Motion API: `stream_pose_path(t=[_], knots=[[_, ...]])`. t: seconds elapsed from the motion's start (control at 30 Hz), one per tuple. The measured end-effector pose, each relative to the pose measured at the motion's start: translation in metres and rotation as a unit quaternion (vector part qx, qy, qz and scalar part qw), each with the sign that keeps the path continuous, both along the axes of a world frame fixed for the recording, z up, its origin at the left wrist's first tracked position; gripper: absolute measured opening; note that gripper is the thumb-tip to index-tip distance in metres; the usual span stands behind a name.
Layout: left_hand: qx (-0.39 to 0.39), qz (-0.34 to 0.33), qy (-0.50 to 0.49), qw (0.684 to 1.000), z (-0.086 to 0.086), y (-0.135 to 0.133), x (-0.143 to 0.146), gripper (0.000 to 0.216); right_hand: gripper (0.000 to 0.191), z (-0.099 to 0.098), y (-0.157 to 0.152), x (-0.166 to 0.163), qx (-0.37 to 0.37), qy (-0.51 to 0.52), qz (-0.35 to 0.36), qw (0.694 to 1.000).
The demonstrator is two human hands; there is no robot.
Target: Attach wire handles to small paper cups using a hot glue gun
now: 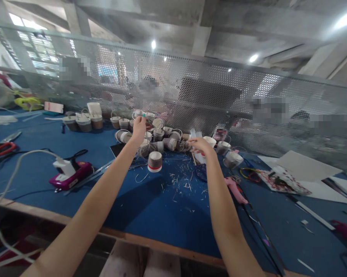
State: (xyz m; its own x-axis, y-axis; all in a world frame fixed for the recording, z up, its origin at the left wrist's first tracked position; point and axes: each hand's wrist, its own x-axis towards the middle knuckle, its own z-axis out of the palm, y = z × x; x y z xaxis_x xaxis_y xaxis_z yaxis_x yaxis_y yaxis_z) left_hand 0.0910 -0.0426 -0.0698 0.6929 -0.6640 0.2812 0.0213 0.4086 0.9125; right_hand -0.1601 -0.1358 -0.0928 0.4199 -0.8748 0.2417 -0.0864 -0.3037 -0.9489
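Note:
My left hand (139, 128) is raised over a heap of small paper cups (159, 138) at the back of the blue table (150, 207). Its fingers are pinched on a thin tool with a teal tip (144, 115). My right hand (201, 145) reaches out beside it, fingers closed on a thin stick and a pale strip (194, 135). One cup wrapped in brown with a red band (155, 161) stands upside down alone in front of the heap. White shavings (179, 182) litter the cloth between my arms.
A pink glue gun (235, 189) lies right of my right arm, a magenta device with a white plug (69, 175) to the left. Red-handled scissors (0, 148) sit far left. White sheets and printed paper (286, 181) lie right. A perforated metal screen (219, 96) backs the table.

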Motion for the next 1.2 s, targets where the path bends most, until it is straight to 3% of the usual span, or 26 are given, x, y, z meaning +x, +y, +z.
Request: stream_pose_path(t=[0.13, 0.2, 0.27, 0.3, 0.43, 0.57, 0.73, 0.9, 1.03, 1.1, 1.2], knots=[[0.033, -0.124, -0.066, 0.990, -0.006, -0.003, -0.030, 0.019, 0.035, 0.022, 0.019, 0.015, -0.013, 0.003, -0.013, 1.000], [0.018, -0.150, -0.135, 0.979, -0.010, -0.004, -0.043, 0.021, 0.039, 0.027, 0.033, 0.029, 0.026, -0.036, 0.034, 0.998], [-0.005, -0.134, -0.207, 0.969, -0.014, -0.005, -0.055, 0.022, 0.044, 0.027, 0.045, 0.044, 0.090, -0.115, 0.061, 0.987], [-0.021, -0.115, -0.249, 0.961, -0.015, -0.004, -0.059, 0.021, 0.042, 0.026, 0.050, 0.050, 0.102, -0.156, 0.039, 0.982], [-0.088, -0.044, -0.393, 0.914, -0.018, 0.003, -0.072, 0.018, 0.030, 0.020, 0.058, 0.066, 0.094, -0.209, -0.018, 0.973], [-0.076, -0.051, -0.420, 0.903, -0.022, 0.016, -0.076, 0.021, 0.034, 0.014, 0.063, 0.063, 0.062, -0.250, -0.056, 0.965], [-0.065, -0.093, -0.426, 0.897, -0.042, 0.030, -0.083, 0.022, 0.052, -0.014, 0.081, 0.048, 0.076, -0.259, -0.041, 0.962], [-0.031, -0.093, -0.433, 0.896, -0.076, 0.031, -0.101, 0.020, 0.052, -0.055, 0.113, 0.031, 0.094, -0.245, 0.025, 0.965], [-0.020, -0.082, -0.442, 0.893, -0.096, 0.034, -0.114, 0.022, 0.056, -0.072, 0.132, 0.026, 0.084, -0.257, 0.028, 0.962], [-0.019, -0.082, -0.461, 0.883, -0.101, 0.037, -0.120, 0.021, 0.055, -0.078, 0.134, 0.027, 0.072, -0.263, -0.015, 0.962], [-0.030, -0.094, -0.499, 0.861, -0.108, 0.046, -0.126, 0.016, 0.056, -0.086, 0.129, 0.030, 0.036, -0.255, -0.151, 0.954]])
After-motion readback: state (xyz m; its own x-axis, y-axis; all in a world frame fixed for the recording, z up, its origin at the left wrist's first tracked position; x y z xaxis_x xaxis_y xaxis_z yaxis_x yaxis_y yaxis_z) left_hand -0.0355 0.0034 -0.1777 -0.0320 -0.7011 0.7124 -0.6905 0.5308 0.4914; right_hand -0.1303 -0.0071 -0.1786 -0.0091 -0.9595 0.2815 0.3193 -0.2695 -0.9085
